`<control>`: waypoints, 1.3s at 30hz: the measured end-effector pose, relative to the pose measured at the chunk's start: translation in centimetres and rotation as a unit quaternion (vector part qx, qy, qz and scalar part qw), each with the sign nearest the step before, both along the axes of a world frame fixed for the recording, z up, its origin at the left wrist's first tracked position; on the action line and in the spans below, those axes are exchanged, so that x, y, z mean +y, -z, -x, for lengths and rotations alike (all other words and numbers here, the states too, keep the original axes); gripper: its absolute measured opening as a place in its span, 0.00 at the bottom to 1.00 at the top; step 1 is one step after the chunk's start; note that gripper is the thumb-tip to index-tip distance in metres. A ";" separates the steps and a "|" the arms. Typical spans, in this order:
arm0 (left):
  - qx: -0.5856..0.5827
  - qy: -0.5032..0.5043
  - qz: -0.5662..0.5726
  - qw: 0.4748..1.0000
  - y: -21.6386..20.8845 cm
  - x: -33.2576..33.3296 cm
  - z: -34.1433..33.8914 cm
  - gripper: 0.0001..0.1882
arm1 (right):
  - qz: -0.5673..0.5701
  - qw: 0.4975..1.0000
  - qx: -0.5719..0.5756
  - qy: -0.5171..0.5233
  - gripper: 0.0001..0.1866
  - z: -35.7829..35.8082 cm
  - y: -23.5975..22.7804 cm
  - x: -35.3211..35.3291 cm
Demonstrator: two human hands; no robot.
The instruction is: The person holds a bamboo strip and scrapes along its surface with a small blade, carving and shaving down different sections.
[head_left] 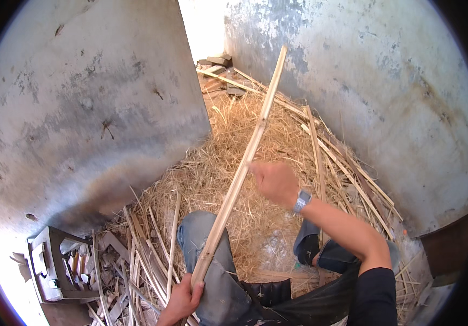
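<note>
A long split bamboo strip (239, 176) runs diagonally from my lap up toward the far wall, with darker nodes along it. My left hand (183, 299) grips its lower end, thumb on top, beside my left knee. Around the middle of the strip, my right hand (277, 183) is closed with its fingertips at the right edge. The hand is slightly blurred, and whatever its curled fingers may hold is hidden. A wristwatch (302, 201) is on my right wrist. The strip's upper end is free in the air and crosses my left thigh lower down.
Straw-like shavings (245, 130) cover the floor. More bamboo strips (353, 179) lie along the right wall (375, 81); others (141, 255) lie by my left leg. A metal-framed stand (54, 266) is at lower left. A wall panel (92, 98) rises at left, with bricks (217, 62) beyond it.
</note>
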State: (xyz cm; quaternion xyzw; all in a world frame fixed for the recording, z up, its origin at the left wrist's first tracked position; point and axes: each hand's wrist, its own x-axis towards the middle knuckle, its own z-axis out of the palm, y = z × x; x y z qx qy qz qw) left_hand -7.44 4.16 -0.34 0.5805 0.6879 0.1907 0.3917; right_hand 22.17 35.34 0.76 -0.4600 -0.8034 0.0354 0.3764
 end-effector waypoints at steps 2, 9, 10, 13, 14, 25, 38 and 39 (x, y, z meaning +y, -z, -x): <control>0.002 -0.008 0.000 1.000 -0.1 0.0 -0.2 0.17 | 0.062 0.994 -0.090 -0.018 0.24 0.8 0.2 -2.4; -0.008 -0.010 0.015 1.000 -0.1 0.0 0.0 0.18 | 0.020 0.996 -0.085 -0.015 0.20 1.3 -0.1 -2.8; -0.011 -0.011 0.012 1.000 -0.1 -0.2 -0.1 0.17 | 0.003 0.996 -0.092 -0.018 0.21 1.0 0.1 -3.1; 0.004 0.003 0.002 1.000 -0.2 0.2 0.0 0.17 | -0.007 0.998 -0.056 0.000 0.22 0.7 -0.4 -1.2; 0.003 0.003 0.005 1.000 -0.2 -0.1 -0.1 0.17 | 0.001 1.000 -0.012 0.023 0.23 0.7 -0.7 -0.7; 0.001 -0.030 0.015 0.999 -0.5 -0.1 -1.1 0.16 | 0.022 0.996 -0.068 -0.049 0.20 2.3 1.1 -6.0; 0.007 -0.020 -0.040 0.999 -0.4 0.2 -1.2 0.15 | 0.031 0.998 -0.052 -0.003 0.17 2.6 0.3 -4.3; 0.002 -0.032 -0.021 0.999 -0.7 0.1 -1.5 0.15 | 0.032 0.998 -0.052 -0.003 0.17 3.1 1.0 -5.8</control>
